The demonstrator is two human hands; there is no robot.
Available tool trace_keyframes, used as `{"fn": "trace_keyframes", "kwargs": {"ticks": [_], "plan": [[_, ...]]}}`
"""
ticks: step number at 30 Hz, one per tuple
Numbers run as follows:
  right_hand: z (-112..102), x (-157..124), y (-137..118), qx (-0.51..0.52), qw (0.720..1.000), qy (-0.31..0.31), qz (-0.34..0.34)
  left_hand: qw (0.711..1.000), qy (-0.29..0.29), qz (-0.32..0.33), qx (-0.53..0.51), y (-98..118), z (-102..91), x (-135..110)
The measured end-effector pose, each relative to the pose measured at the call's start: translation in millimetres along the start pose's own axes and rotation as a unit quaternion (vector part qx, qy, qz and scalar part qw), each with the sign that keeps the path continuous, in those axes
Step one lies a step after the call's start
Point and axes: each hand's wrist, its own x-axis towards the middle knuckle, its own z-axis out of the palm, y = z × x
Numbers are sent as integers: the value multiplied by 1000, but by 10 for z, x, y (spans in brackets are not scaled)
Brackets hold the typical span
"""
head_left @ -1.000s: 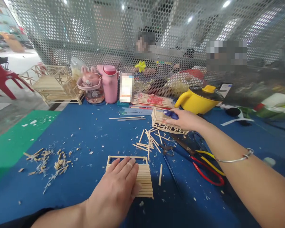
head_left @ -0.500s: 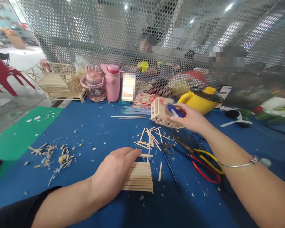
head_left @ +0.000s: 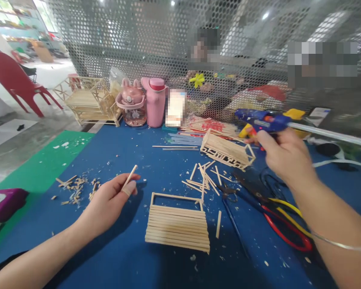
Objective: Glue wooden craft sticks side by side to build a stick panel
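Head camera view: a short pale wooden stick [head_left: 130, 176] is pinched between the thumb and fingers of the left hand [head_left: 111, 196], its tip tilted upward above the blue tabletop [head_left: 123, 249]. By the right hand [head_left: 287, 154], a blue plastic glue gun [head_left: 267, 120] is gripped and held aloft, with a long translucent glue stick [head_left: 333, 133] protruding from its rear; its handle appears to be wrapped by the fingers, though these are partly hidden. Between the hands, nearest the wearer, a slatted wooden panel [head_left: 177, 224] is laid flat, formed of smooth parallel rods with a narrow rectangular opening at its far edge. Beyond it, slim loose sticks [head_left: 193, 171] are scattered crosswise, and a small wooden model [head_left: 227, 146] with a flat top and openwork side is set down. Metal-bladed scissors [head_left: 255, 190] with red and yellow loop handles are placed on the right.

Compared with half a second ago, the left hand has been lifted off the panel and moved leftward, while the glue gun has been raised away from the model, which is now left untouched.
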Motion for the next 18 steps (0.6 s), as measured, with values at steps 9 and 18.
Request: {"fn": "trace_keyframes", "kwargs": {"ticks": [9,18], "plan": [[42,-742,-869,83,916,-391,-26,980,-119,-89,-130,-127,32,-41],[228,-796,-1062,111,905,-410,-5,988,-113,-62,-85,-153,-2,-54]]}}
